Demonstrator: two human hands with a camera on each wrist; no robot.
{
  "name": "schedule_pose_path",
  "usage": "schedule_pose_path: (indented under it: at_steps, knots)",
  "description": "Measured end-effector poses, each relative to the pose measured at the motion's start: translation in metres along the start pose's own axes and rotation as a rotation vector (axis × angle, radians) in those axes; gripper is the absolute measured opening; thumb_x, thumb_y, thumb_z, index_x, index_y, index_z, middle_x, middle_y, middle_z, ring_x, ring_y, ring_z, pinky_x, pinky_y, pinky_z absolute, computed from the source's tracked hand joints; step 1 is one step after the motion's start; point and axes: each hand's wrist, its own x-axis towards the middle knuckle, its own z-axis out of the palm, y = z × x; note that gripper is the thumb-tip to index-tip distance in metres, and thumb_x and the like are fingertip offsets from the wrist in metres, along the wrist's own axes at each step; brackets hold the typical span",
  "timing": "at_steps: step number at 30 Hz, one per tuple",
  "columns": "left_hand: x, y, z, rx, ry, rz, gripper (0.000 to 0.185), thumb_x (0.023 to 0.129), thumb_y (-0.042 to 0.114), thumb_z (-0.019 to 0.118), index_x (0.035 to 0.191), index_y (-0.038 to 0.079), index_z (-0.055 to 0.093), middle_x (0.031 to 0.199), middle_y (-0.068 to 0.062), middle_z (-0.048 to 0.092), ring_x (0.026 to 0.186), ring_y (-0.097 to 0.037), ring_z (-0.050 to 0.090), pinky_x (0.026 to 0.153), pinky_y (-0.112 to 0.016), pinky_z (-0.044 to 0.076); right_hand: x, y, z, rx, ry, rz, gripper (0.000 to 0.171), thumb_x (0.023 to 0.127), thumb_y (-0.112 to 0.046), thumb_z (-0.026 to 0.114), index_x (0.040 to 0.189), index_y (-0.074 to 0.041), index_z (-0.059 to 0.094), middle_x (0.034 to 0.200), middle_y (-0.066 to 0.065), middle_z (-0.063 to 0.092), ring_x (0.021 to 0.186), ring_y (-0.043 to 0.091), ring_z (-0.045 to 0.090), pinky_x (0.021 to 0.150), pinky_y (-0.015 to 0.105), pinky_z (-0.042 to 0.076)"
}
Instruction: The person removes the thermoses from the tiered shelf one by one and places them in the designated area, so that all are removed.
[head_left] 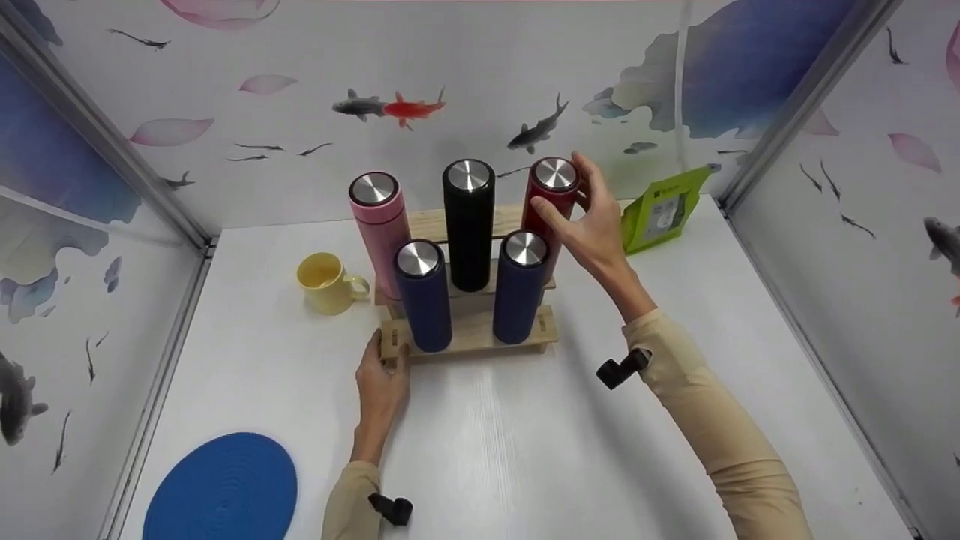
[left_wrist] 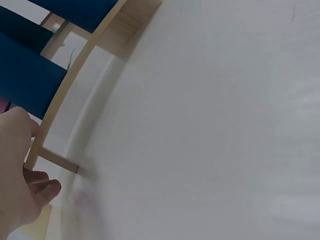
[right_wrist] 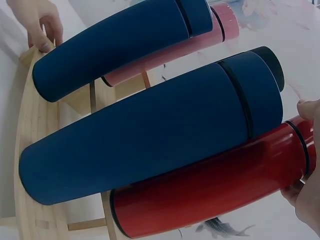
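A two-tier wooden rack (head_left: 480, 334) stands mid-table with several upright steel-lidded flasks. The pink flask (head_left: 379, 225), black flask (head_left: 469, 225) and red flask (head_left: 551, 199) fill the back row. Two navy flasks (head_left: 424, 296) (head_left: 520, 289) stand in front. My right hand (head_left: 589, 217) curls its fingers and thumb around the top of the red flask (right_wrist: 210, 195). My left hand (head_left: 382, 371) grips the rack's front left corner (left_wrist: 50, 155), thumb and fingers against the wood.
A yellow mug (head_left: 326, 283) sits left of the rack. A green pouch (head_left: 664, 210) leans at the back right. A blue round mat (head_left: 221, 487) lies at the front left. Patterned walls enclose the white table (head_left: 525, 450) on three sides.
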Motion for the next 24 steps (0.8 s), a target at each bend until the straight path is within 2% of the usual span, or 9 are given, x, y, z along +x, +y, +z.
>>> schedule_pose_path:
  at_steps: [6, 9, 13, 18, 22, 24]
  knots:
    - [0.002, -0.003, 0.003, -0.037, 0.044, 0.003, 0.060, 0.098, 0.021, 0.067, 0.147, -0.005, 0.046, 0.140, -0.028, 0.058, 0.121, -0.037, 0.063, 0.097, -0.050, 0.052, 0.009, 0.028, 0.000, 0.003, 0.011, -0.001, 0.070, 0.088, -0.013, 0.079, 0.147, 0.001, 0.046, 0.138, 0.019, 0.060, 0.125, 0.026, 0.059, 0.107, 0.039, 0.049]
    - [0.003, -0.003, 0.004, -0.071, 0.042, -0.030, 0.058, 0.099, 0.021, 0.066, 0.148, -0.003, 0.046, 0.141, -0.027, 0.057, 0.121, -0.037, 0.063, 0.096, -0.049, 0.053, 0.011, 0.031, -0.003, 0.000, 0.006, 0.005, 0.068, 0.086, -0.017, 0.082, 0.144, 0.001, 0.051, 0.133, 0.016, 0.064, 0.119, 0.022, 0.062, 0.102, 0.032, 0.051]
    - [0.002, -0.002, 0.006, -0.108, 0.055, -0.051, 0.056, 0.100, 0.019, 0.065, 0.148, -0.001, 0.047, 0.144, -0.025, 0.056, 0.129, -0.036, 0.058, 0.102, -0.050, 0.050, 0.010, 0.018, -0.008, -0.003, 0.014, 0.014, 0.063, 0.085, -0.011, 0.082, 0.139, 0.005, 0.054, 0.129, 0.020, 0.065, 0.114, 0.025, 0.063, 0.094, 0.026, 0.052]
    - [-0.002, -0.002, 0.012, -0.180, 0.104, -0.071, 0.052, 0.100, 0.015, 0.064, 0.148, 0.001, 0.049, 0.146, -0.024, 0.055, 0.132, -0.035, 0.056, 0.105, -0.051, 0.047, 0.005, -0.005, -0.013, -0.003, 0.018, 0.020, 0.059, 0.085, -0.004, 0.079, 0.136, 0.011, 0.054, 0.128, 0.027, 0.064, 0.113, 0.027, 0.063, 0.093, 0.028, 0.053]
    - [-0.003, -0.001, 0.014, -0.268, 0.100, -0.114, 0.052, 0.101, 0.013, 0.062, 0.149, 0.002, 0.046, 0.150, -0.022, 0.051, 0.136, -0.033, 0.053, 0.106, -0.047, 0.048, 0.006, 0.002, -0.021, -0.020, 0.029, 0.022, 0.057, 0.086, -0.006, 0.079, 0.136, 0.008, 0.056, 0.127, 0.024, 0.066, 0.110, 0.022, 0.063, 0.090, 0.024, 0.053]
    - [-0.003, 0.000, 0.014, -0.299, 0.097, -0.135, 0.052, 0.101, 0.013, 0.062, 0.150, 0.004, 0.046, 0.151, -0.021, 0.050, 0.135, -0.031, 0.054, 0.104, -0.040, 0.050, 0.009, 0.011, -0.025, -0.029, 0.034, 0.016, 0.058, 0.086, -0.008, 0.080, 0.137, 0.005, 0.057, 0.127, 0.020, 0.067, 0.110, 0.019, 0.063, 0.090, 0.022, 0.052]
